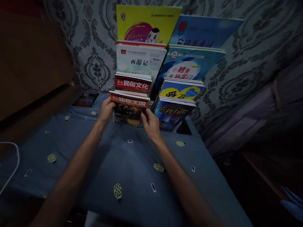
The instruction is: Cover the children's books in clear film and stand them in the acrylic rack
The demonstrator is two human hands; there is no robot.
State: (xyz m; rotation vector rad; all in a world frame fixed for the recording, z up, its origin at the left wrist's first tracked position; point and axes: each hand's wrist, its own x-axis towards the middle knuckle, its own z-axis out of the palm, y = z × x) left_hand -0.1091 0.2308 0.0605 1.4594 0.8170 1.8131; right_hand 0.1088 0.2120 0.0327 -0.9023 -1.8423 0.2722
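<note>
My left hand (107, 110) and my right hand (150, 124) grip the two sides of a book (130, 106) with an orange title band and a dark animal picture. It stands upright at the front of the left stack. Just behind it rises a red-banded book (132, 84), then a pale book (141, 61) and a tall yellow-green book (148, 17). To the right of my right hand stands a dark blue book (174, 113). Behind that are a yellow and blue book (178, 90), a teal book (194, 61) and a tall blue book (207, 30).
A dark blue-grey cloth with pineapple prints (106, 159) covers the table. Patterned wallpaper (92, 35) is behind the books. A brown wooden panel (22, 58) stands at left, with a white cable (16, 159) below it. A purple curtain (252, 100) hangs at right.
</note>
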